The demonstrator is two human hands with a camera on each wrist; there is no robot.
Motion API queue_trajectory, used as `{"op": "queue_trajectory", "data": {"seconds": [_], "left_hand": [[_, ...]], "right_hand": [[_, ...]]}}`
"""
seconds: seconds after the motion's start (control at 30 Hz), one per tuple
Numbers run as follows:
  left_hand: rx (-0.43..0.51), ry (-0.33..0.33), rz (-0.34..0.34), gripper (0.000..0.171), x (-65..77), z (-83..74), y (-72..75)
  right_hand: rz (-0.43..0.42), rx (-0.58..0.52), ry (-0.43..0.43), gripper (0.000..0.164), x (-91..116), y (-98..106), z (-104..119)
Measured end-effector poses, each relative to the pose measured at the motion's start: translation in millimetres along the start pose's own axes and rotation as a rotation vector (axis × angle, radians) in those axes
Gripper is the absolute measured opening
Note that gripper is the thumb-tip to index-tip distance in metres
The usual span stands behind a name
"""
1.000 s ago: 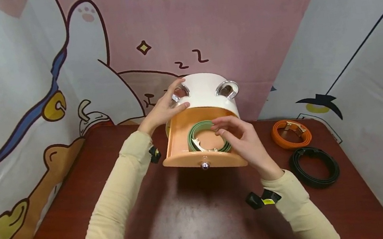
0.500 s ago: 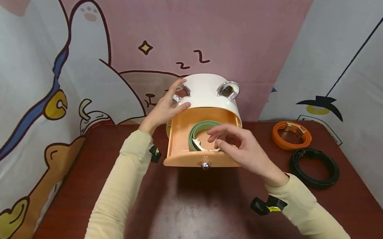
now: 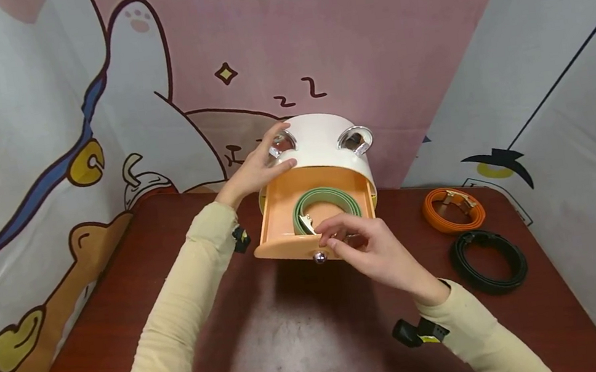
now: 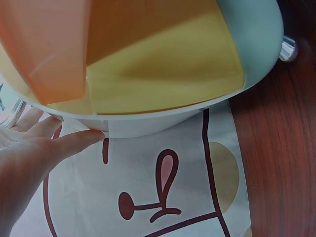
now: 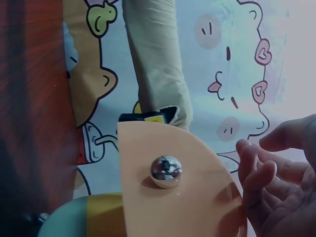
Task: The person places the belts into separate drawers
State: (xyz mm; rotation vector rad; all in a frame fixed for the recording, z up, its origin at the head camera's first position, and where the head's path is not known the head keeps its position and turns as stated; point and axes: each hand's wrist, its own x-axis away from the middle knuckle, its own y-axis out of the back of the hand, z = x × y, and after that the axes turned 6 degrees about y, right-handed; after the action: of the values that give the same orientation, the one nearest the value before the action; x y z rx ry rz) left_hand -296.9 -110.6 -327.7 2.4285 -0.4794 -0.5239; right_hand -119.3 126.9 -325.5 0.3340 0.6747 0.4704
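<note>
A small white cabinet (image 3: 320, 137) with two silver rings on top has its orange drawer (image 3: 282, 203) pulled out. Inside lies a coiled green belt (image 3: 298, 215) with a metal buckle. My left hand (image 3: 258, 169) rests on the cabinet's top beside the left silver ring, thumb at the front edge; the left wrist view shows that thumb (image 4: 81, 141) against the white rim. Over the drawer's front edge hovers my right hand (image 3: 369, 245), fingers loosely bent and holding nothing, just right of the round silver knob (image 5: 166, 170). It hides part of the belt and drawer front.
On the right of the dark red table (image 3: 295, 347) lie a coiled orange belt (image 3: 436, 218) and, nearer, a coiled black belt (image 3: 465, 274). A cartoon-printed cloth (image 3: 346, 31) hangs behind the cabinet and along both sides.
My right hand has drawn back from the green belt, moving toward the drawer's front edge and the knob. The belt stays in the drawer, and my left hand keeps its place.
</note>
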Motion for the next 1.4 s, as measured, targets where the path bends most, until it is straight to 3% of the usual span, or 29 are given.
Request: {"op": "queue_trajectory", "data": {"seconds": [0.23, 0.73, 1.0, 1.23, 1.4], "left_hand": [[0.023, -0.005, 0.011, 0.072, 0.2, 2.5, -0.6], [0.035, -0.004, 0.025, 0.072, 1.1, 1.4, 0.3], [0.038, -0.016, 0.022, 0.072, 0.4, -0.3, 1.5], [0.041, -0.028, 0.025, 0.071, -0.7, 0.9, 0.4], [0.047, -0.02, 0.025, 0.07, -1.2, 2.7, -0.8]], "right_hand": [[0.046, -0.014, -0.021, 0.02, 10, -6, -2], [0.029, 0.043, -0.019, 0.025, 29, -18, -21], [-0.1, 0.06, 0.166, 0.033, 28, -33, -29], [-0.205, 0.063, 0.195, 0.03, 33, -45, -46], [-0.267, 0.143, 0.266, 0.029, 34, -51, -56]]}}
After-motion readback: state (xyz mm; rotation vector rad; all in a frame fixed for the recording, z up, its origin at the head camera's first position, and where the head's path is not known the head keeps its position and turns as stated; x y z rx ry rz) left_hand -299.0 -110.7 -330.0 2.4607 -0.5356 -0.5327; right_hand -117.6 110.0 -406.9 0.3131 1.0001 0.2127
